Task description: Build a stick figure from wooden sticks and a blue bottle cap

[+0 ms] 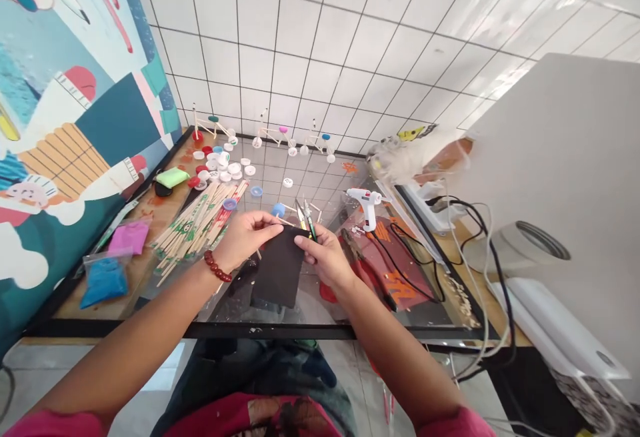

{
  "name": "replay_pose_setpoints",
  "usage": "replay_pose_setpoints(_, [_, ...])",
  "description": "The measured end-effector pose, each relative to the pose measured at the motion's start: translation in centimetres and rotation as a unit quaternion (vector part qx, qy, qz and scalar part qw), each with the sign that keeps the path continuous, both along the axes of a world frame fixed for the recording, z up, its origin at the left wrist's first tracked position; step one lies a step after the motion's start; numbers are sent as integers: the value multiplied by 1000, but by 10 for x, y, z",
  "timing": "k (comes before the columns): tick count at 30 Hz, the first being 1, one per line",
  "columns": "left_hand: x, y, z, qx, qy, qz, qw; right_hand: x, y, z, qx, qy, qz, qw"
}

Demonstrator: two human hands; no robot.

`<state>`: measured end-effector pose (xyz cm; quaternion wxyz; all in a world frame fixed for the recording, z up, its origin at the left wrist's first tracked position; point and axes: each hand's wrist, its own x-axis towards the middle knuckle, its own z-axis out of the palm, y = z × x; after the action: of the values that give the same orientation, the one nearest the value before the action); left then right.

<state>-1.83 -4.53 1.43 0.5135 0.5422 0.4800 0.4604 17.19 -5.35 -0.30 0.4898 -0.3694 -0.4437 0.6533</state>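
Both my hands are over the table, pinching a black sheet (278, 265) by its upper edge. My left hand (246, 240) is closed at the sheet's upper left corner. A thin wooden stick lies along that edge by its fingertips. My right hand (324, 257) is closed on the upper right corner, thumb on top and the other fingers partly hidden underneath. Just beyond the right fingers are scissors or a similar pointed tool (303, 213), and I cannot tell whether they touch it. A blue bottle cap (278, 210) lies behind the sheet.
Left lie a pile of wooden chopsticks (193, 227), bottle caps (233, 169) and clay packets (105, 280). Small stick-and-cap models (274, 137) stand at the back. A white glue gun (367, 207), red-handled pliers (367, 267) and loose cables (493, 270) are on the right.
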Motion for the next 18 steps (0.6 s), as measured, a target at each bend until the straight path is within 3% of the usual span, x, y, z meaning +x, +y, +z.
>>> replay_pose_setpoints(8, [1, -6, 0, -52, -39, -60, 996, 2, 0, 4, -30, 14, -3, 999])
replay_pose_setpoints(14, [8, -4, 2, -47, -135, 93, 985, 8, 1, 4, 24, 31, -14, 999])
replay_pose_setpoints(18, [6, -1, 6, -69, -199, 123, 970, 12, 1, 0, 170, -41, -92, 980])
